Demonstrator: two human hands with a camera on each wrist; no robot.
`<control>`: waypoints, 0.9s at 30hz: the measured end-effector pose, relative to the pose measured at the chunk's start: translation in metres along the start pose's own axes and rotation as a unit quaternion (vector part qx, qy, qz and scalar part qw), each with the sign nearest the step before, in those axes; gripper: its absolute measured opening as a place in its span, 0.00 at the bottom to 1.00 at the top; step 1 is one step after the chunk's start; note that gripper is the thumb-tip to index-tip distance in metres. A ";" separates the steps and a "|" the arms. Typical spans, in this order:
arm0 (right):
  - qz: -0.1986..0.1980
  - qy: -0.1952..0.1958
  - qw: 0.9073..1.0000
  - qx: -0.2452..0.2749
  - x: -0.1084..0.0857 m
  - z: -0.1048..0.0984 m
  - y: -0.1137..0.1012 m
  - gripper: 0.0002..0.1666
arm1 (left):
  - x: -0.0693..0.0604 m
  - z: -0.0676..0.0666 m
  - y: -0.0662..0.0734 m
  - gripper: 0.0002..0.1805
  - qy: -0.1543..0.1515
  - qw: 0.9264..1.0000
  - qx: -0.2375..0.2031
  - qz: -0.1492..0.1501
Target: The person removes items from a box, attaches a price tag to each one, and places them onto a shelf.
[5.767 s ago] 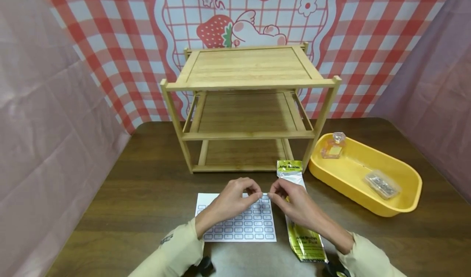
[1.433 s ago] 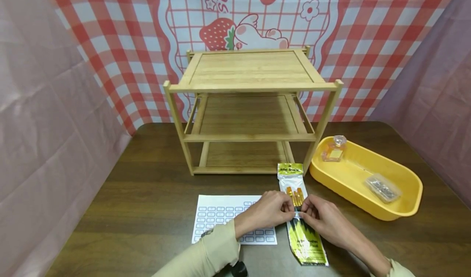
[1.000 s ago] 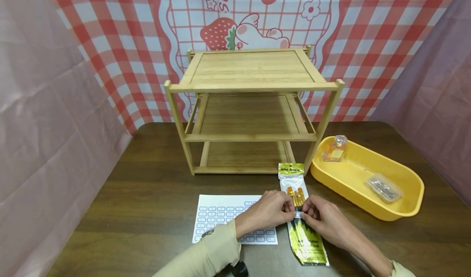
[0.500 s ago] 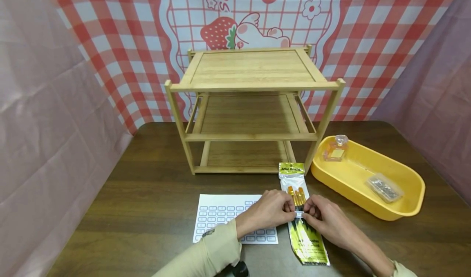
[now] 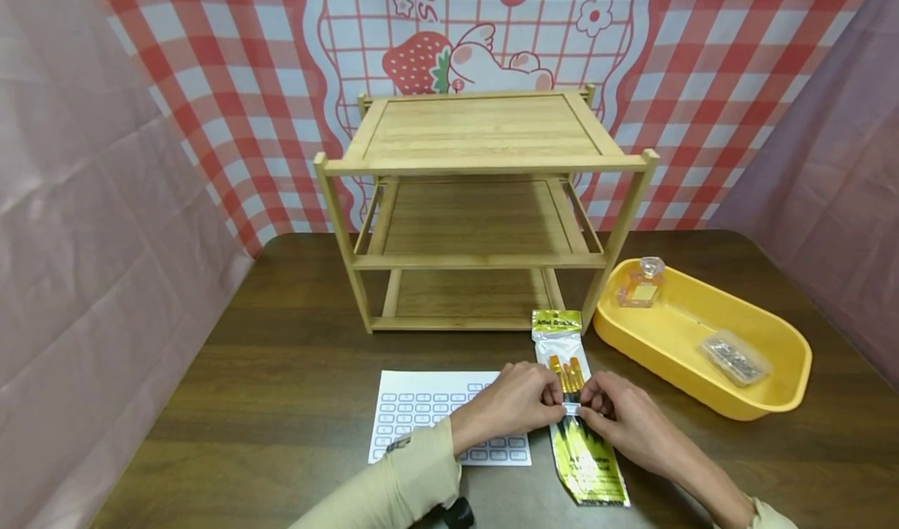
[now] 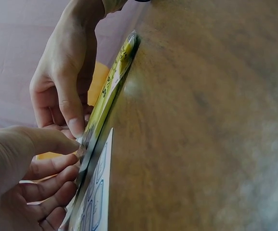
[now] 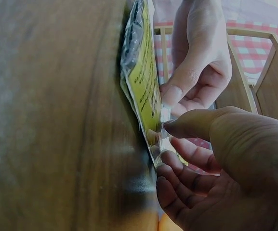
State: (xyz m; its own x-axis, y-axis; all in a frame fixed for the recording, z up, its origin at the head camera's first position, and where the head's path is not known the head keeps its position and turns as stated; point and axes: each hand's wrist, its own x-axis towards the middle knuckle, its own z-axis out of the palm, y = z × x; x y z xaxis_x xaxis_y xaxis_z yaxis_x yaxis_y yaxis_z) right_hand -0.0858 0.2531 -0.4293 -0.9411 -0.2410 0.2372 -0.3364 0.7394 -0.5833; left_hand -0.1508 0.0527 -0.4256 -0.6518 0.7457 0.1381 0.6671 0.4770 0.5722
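A small white label sticker [image 5: 572,409] lies across the middle of a slim pack of artist brushes [image 5: 588,466], which rests on the table. My left hand [image 5: 516,400] pinches the label's left end between thumb and fingers. At its right end my right hand [image 5: 625,416] pinches it the same way. Orange-tipped brushes show through the pack's clear window above the label. The right wrist view shows both thumbs at the shiny label [image 7: 165,115], close against the pack. Left of the pack lies a sheet of blue-bordered labels [image 5: 421,416], partly hidden by my left arm.
Behind the hands stands a three-tier wooden shelf [image 5: 485,162], the pack's top end near its front right leg. On the right, a yellow basin [image 5: 674,357] holds a pink perfume bottle [image 5: 641,285] and a clear box [image 5: 734,357] of small metal pieces.
Both hands have moved right from the label sheet's upper right corner onto the brush pack, with the label between them. Over the last second they have stayed nearly still.
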 end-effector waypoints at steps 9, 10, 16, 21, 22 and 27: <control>-0.002 0.004 1.000 -0.001 0.000 0.000 0.002 0.16 | -0.001 0.000 0.000 0.03 0.006 1.000 0.006 0.002; -0.001 0.005 1.000 -0.001 0.000 0.000 0.002 0.15 | -0.001 0.000 -0.001 0.03 0.006 1.000 0.004 0.002; 0.018 0.000 1.000 0.019 0.000 -0.002 0.002 0.13 | -0.001 -0.003 -0.003 0.03 0.012 1.000 0.005 0.007; 0.042 0.008 0.999 0.030 0.001 -0.005 0.005 0.09 | -0.002 -0.006 -0.007 0.02 0.044 0.999 0.011 -0.005; 0.049 0.012 0.998 0.027 0.002 -0.005 0.006 0.08 | -0.002 -0.007 -0.008 0.03 0.054 0.998 0.015 -0.010; 0.090 0.020 0.996 0.007 0.005 -0.008 0.009 0.09 | -0.002 -0.009 -0.013 0.03 0.100 0.994 0.025 -0.034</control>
State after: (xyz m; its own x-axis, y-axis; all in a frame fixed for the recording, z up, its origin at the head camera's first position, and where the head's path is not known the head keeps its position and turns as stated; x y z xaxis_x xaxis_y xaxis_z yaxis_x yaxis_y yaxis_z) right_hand -0.0930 0.2636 -0.4278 -0.9843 -0.0802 0.1575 -0.1626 0.7600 -0.6293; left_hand -0.1614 0.0410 -0.4264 -0.7513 0.6058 0.2617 0.6330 0.5495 0.5453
